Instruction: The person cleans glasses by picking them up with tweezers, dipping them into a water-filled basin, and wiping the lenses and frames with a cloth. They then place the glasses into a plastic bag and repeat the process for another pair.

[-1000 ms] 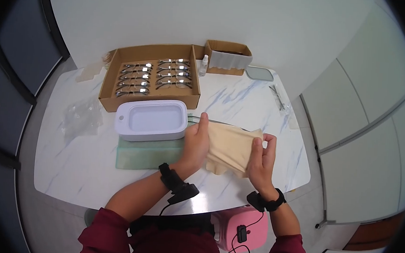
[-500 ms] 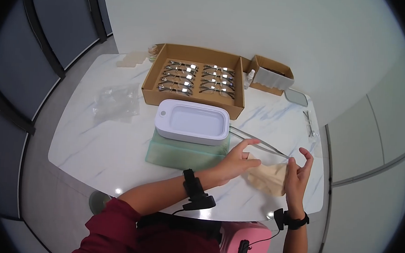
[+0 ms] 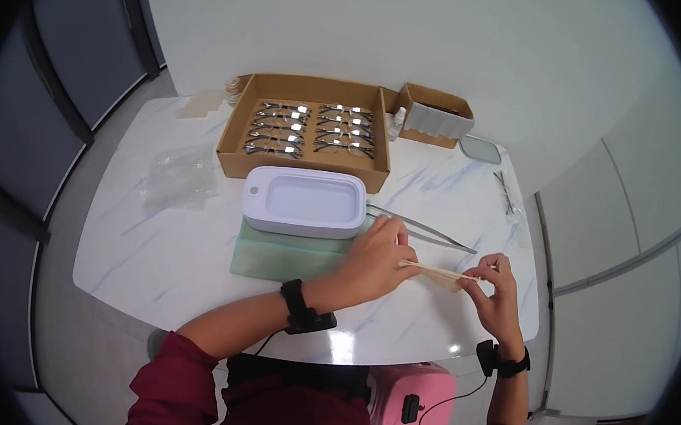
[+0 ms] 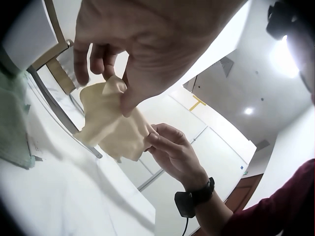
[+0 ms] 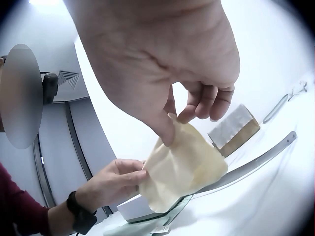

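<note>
A cream cloth (image 3: pixel 440 276) is stretched between both hands above the table, seen nearly edge-on in the head view. My left hand (image 3: pixel 375 264) pinches one end between thumb and fingers; my right hand (image 3: pixel 497 294) pinches the other end. Both wrist views show the cloth (image 4: pixel 115 123) (image 5: pixel 182 167) hanging as a creased sheet. Long metal tweezers (image 3: pixel 426 230) lie on the table just behind the cloth, beside a lilac-white tub (image 3: pixel 306 202). Under the tub lies a green cloth (image 3: pixel 282 257), partly hidden by my left hand.
A cardboard box (image 3: pixel 304 166) with several pairs of glasses stands behind the tub. A spray bottle (image 3: pixel 396 125), a smaller box (image 3: pixel 433 124) and a grey tray-like piece (image 3: pixel 480 150) are at the back right. Glasses (image 3: pixel 505 192) lie far right, a plastic bag (image 3: pixel 178 179) left.
The cream cloth, earlier spread out and then hanging low from my right hand, is now gripped at both ends and held up edge-on. My left hand has closed on it. The head view has shifted.
</note>
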Action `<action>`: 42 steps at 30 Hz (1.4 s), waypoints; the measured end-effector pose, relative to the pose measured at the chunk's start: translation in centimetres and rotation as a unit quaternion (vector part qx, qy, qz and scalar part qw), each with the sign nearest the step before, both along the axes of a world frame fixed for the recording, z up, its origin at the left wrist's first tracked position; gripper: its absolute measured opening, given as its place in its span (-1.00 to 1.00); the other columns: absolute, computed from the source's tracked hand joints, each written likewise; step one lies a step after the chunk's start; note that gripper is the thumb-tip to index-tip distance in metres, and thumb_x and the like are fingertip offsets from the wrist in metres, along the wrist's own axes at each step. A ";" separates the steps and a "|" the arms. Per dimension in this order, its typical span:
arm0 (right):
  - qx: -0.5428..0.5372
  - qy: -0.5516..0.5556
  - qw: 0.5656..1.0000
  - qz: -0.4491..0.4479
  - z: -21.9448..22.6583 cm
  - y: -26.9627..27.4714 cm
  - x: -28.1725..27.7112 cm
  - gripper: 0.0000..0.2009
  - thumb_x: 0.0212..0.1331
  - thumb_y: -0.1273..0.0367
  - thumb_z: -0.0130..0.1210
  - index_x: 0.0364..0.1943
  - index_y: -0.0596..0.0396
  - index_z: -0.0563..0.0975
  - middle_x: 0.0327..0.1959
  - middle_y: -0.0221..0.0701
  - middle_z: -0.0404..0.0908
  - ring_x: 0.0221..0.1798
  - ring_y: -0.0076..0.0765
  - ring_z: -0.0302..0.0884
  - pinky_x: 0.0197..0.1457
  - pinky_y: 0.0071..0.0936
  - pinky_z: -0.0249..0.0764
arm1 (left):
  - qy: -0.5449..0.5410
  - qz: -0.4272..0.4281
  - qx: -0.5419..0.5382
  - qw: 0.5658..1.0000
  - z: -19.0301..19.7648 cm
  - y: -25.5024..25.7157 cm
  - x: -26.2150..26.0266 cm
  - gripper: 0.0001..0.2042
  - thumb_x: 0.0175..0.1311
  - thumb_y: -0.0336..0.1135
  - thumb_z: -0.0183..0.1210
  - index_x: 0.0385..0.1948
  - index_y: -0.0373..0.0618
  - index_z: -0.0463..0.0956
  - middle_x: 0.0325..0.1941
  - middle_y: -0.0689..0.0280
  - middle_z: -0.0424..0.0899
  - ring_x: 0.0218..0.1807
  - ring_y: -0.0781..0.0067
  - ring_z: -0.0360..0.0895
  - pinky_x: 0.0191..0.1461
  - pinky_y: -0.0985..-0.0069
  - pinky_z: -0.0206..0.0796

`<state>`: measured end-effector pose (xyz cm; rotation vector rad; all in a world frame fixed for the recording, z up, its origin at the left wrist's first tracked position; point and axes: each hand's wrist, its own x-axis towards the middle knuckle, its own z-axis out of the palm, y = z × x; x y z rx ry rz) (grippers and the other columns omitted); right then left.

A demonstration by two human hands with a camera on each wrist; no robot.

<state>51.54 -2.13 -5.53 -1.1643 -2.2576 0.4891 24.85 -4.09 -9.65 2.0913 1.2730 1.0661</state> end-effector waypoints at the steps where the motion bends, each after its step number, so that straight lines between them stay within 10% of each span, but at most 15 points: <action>1: 0.000 -0.001 1.000 -0.011 0.1 0.2 0.1 -0.82 0.06 0.49 0.31 -0.25 0.18 0.60 -0.14 -0.27 0.58 -0.13 -0.28 0.48 0.00 -0.45 0.39 | -0.011 0.013 0.088 0.996 0.1 0.3 0.0 -0.80 0.17 -0.27 0.32 -0.27 -0.18 0.67 -0.19 0.19 0.53 -0.12 0.17 0.52 -0.02 0.32 0.38; 3: -0.032 0.107 0.993 0.028 -0.2 0.7 0.2 -0.86 0.11 0.48 0.27 -0.27 0.19 0.57 -0.07 -0.26 0.56 -0.02 -0.26 0.48 0.05 -0.38 0.39 | -0.025 0.016 0.176 0.984 -0.1 0.7 0.1 -0.81 0.18 -0.26 0.31 -0.31 -0.19 0.68 -0.20 0.19 0.55 -0.16 0.20 0.53 -0.08 0.34 0.39; 8: -0.269 0.193 0.944 -0.004 0.6 -0.3 0.9 -0.87 0.32 0.41 0.16 -0.27 0.22 0.55 -0.30 -0.43 0.61 -0.18 -0.55 0.50 -0.05 -0.52 0.40 | -0.080 -0.107 -0.239 0.962 3.4 -0.1 -0.5 -0.65 0.41 -0.16 0.14 -0.45 -0.30 0.61 -0.57 0.29 0.53 -0.53 0.47 0.39 -0.37 0.44 0.27; 12: -0.279 0.196 0.940 0.000 0.1 0.3 1.2 -0.82 0.38 0.38 0.12 -0.28 0.25 0.55 -0.45 -0.53 0.57 -0.35 -0.70 0.44 -0.26 -0.68 0.34 | -0.106 -0.107 -0.258 0.954 1.9 0.5 -0.2 -0.56 0.49 -0.09 0.03 -0.47 -0.35 0.54 -0.71 0.30 0.40 -0.60 0.55 0.28 -0.45 0.44 0.19; 20: -0.285 0.082 0.955 0.021 -1.1 0.2 1.3 -0.81 0.33 0.38 0.15 -0.27 0.29 0.55 -0.52 -0.41 0.59 -0.44 -0.60 0.51 -0.33 -0.58 0.42 | 0.044 -0.118 -0.096 0.987 -1.0 0.2 -0.3 -0.64 0.46 -0.15 0.03 -0.35 -0.32 0.62 -0.59 -0.02 0.55 -0.57 -0.01 0.46 -0.39 0.23 0.27; 27: -0.268 0.071 0.960 0.045 -1.7 1.1 1.7 -0.79 0.27 0.40 0.20 -0.14 0.27 0.54 -0.55 -0.31 0.63 -0.49 -0.41 0.60 -0.31 -0.48 0.50 | 0.050 -0.124 -0.185 0.973 -0.1 0.4 -0.3 -0.70 0.41 -0.18 0.10 -0.23 -0.26 0.66 -0.45 -0.01 0.65 -0.40 0.02 0.58 -0.23 0.29 0.40; 29: -0.254 -0.015 0.967 0.001 -1.5 1.5 1.1 -0.74 0.21 0.43 0.23 -0.07 0.25 0.52 -0.37 -0.23 0.65 -0.31 -0.25 0.65 -0.20 -0.41 0.56 | 0.067 0.035 0.107 0.991 -0.8 0.4 0.2 -0.72 0.37 -0.20 0.15 -0.14 -0.24 0.64 -0.20 0.01 0.68 -0.14 0.01 0.58 0.00 0.27 0.42; 31: 0.145 -0.138 0.980 -0.007 -3.5 1.5 0.8 -0.70 0.12 0.45 0.25 -0.05 0.22 0.52 -0.13 -0.15 0.59 -0.06 -0.11 0.59 -0.03 -0.32 0.56 | 0.100 -0.007 0.061 0.993 -1.1 0.0 -0.1 -0.70 0.31 -0.22 0.19 -0.06 -0.24 0.61 -0.01 0.05 0.63 0.07 -0.01 0.51 0.14 0.21 0.37; 34: 0.045 -0.128 0.990 0.046 -3.7 0.1 -0.2 -0.72 0.07 0.48 0.25 -0.10 0.20 0.56 -0.01 -0.13 0.52 0.05 -0.03 0.50 0.09 -0.23 0.50 | 0.154 -0.145 0.077 0.974 -2.0 -2.1 0.4 -0.75 0.24 -0.26 0.23 -0.14 -0.19 0.65 0.11 0.13 0.58 0.18 0.09 0.45 0.21 0.24 0.32; 42: 0.031 -0.125 0.988 0.081 -2.2 -0.1 0.0 -0.86 0.13 0.56 0.14 -0.22 0.23 0.60 -0.16 -0.13 0.59 -0.07 -0.03 0.58 0.00 -0.23 0.52 | 0.150 -0.153 0.045 0.976 -1.6 -2.8 -2.1 -0.77 0.26 -0.27 0.23 -0.17 -0.19 0.65 0.04 0.19 0.62 0.13 0.14 0.50 0.24 0.26 0.32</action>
